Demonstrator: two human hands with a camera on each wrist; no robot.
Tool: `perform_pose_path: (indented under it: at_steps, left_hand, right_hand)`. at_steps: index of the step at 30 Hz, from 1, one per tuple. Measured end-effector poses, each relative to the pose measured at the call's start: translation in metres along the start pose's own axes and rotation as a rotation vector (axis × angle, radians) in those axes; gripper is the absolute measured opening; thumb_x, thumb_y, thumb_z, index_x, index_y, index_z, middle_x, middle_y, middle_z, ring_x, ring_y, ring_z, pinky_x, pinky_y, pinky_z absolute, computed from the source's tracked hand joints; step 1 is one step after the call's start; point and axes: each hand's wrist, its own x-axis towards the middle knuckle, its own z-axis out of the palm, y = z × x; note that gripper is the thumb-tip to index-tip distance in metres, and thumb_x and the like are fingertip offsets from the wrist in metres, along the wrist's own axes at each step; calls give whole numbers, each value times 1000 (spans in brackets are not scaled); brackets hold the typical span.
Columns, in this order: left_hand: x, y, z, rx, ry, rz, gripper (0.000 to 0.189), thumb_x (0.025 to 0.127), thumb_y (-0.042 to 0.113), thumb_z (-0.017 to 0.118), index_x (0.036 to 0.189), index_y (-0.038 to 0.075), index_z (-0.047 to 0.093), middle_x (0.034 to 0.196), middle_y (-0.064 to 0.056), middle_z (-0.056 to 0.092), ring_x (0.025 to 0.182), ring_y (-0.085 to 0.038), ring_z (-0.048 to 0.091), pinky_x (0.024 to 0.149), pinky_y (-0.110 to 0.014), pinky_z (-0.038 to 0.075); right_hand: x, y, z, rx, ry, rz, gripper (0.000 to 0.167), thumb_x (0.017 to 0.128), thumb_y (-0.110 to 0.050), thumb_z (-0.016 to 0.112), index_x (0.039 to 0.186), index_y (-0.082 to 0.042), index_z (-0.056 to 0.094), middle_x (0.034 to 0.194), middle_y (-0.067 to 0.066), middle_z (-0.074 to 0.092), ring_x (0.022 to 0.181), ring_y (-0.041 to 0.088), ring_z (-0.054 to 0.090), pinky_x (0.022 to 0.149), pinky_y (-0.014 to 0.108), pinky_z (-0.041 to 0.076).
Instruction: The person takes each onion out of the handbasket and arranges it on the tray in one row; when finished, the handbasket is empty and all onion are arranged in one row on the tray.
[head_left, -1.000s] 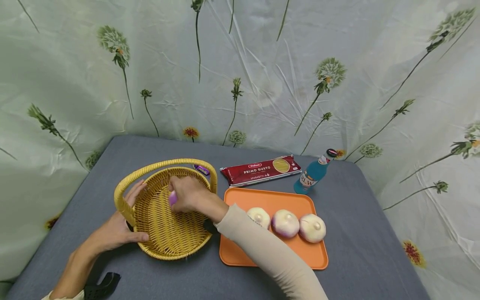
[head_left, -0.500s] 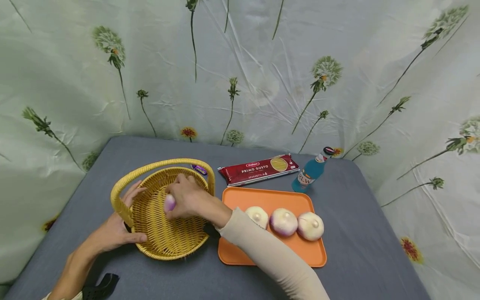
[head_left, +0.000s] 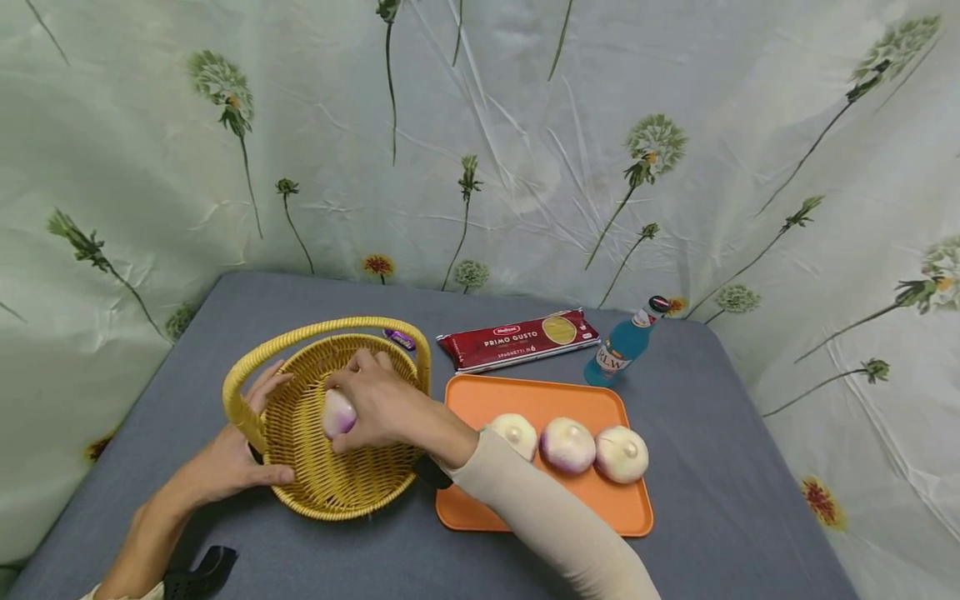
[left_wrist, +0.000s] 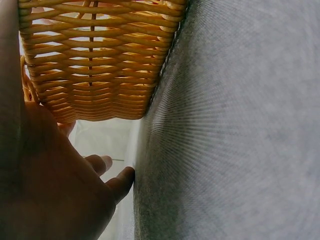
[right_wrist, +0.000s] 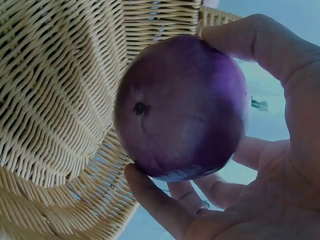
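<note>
In the head view, my right hand (head_left: 375,404) is inside the yellow wicker basket (head_left: 330,510), over its woven floor. Its thumb and fingers grip a purple-and-white turnip (head_left: 339,414). The right wrist view shows the purple underside of this turnip (right_wrist: 182,110), with a small dark root mark. My left hand (head_left: 228,462) rests against the basket's left side, thumb at the near rim and fingers spread toward the far side. In the left wrist view, some fingers of the left hand (left_wrist: 65,175) stretch out beneath the basket's woven wall (left_wrist: 100,65).
An orange tray (head_left: 480,512) right of the basket bears three turnips (head_left: 567,445) in a row. Behind it lie a red spaghetti pack (head_left: 517,340) and a blue bottle (head_left: 622,346). A purple wrapper (head_left: 401,339) shows behind the basket. The grey table (head_left: 720,467) meets a flowered curtain (head_left: 525,150).
The turnip in my right hand has turned and come up, showing more of its white side. The right hand has shifted slightly. My left hand stays at the basket.
</note>
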Motion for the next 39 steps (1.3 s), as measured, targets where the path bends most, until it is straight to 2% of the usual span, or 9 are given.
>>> perform_pose_path:
  at_steps: [4, 9, 16, 21, 24, 28, 32, 39]
  left_hand:
    - [0, 1, 0, 2, 0, 10, 122, 63, 23, 92, 157, 2, 17, 168, -9, -6, 146, 3, 9, 104, -3, 17]
    - [0, -1, 0, -14, 1, 17, 121, 63, 21, 92, 155, -1, 17, 168, -8, -7, 146, 3, 9, 105, -3, 16]
    - [1, -2, 0, -23, 1, 20, 122, 62, 23, 93, 155, -1, 18, 168, -9, -6, 146, 2, 11, 106, -4, 17]
    - [1, 1, 1, -19, 2, 28, 119, 65, 28, 92, 155, 1, 20, 168, -11, -5, 147, 0, 9, 106, -4, 15]
    - [1, 0, 1, -20, 0, 29, 119, 66, 28, 92, 155, 1, 19, 168, -13, -5, 149, -2, 6, 106, -4, 15]
    - [1, -2, 0, -8, -1, 18, 121, 63, 26, 93, 155, -1, 19, 167, -14, -5, 150, -6, 3, 106, -4, 14]
    - [1, -6, 0, 0, -1, 16, 122, 63, 27, 93, 155, -2, 18, 166, -18, -5, 150, -8, 1, 105, -5, 14]
    - [1, -7, 0, -6, -1, 15, 122, 64, 31, 93, 156, 0, 18, 167, -15, -5, 151, -9, -1, 105, -5, 14]
  right_hand:
    - [-8, 1, -3, 14, 25, -46, 67, 75, -38, 83, 134, -20, 56, 130, 2, 54, 105, 14, 41, 74, 16, 37]
    - [-16, 4, -7, 31, 63, -98, 67, 74, -33, 83, 131, -15, 53, 124, -1, 61, 103, 12, 49, 82, 17, 35]
    - [-31, 10, -13, 103, 63, -135, 68, 73, -29, 83, 129, -12, 49, 114, -2, 62, 99, 12, 52, 85, 17, 39]
    - [-45, 15, -18, 116, 80, -189, 66, 74, -30, 81, 127, -11, 48, 115, -2, 61, 102, 11, 53, 92, 21, 40]
    - [-54, 20, -21, 128, 93, -217, 70, 75, -31, 80, 133, -12, 47, 121, -1, 61, 112, 12, 53, 100, 26, 38]
    - [-65, 26, -23, 144, 90, -220, 74, 75, -32, 79, 141, -17, 49, 132, 0, 57, 119, 16, 48, 95, 25, 41]
    - [-76, 32, -24, 163, 83, -209, 64, 76, -32, 80, 136, -21, 59, 133, 1, 54, 117, 18, 45, 85, 21, 44]
    - [-92, 45, -24, 235, 96, -207, 59, 77, -32, 81, 131, -22, 62, 132, -1, 53, 119, 15, 45, 87, 25, 46]
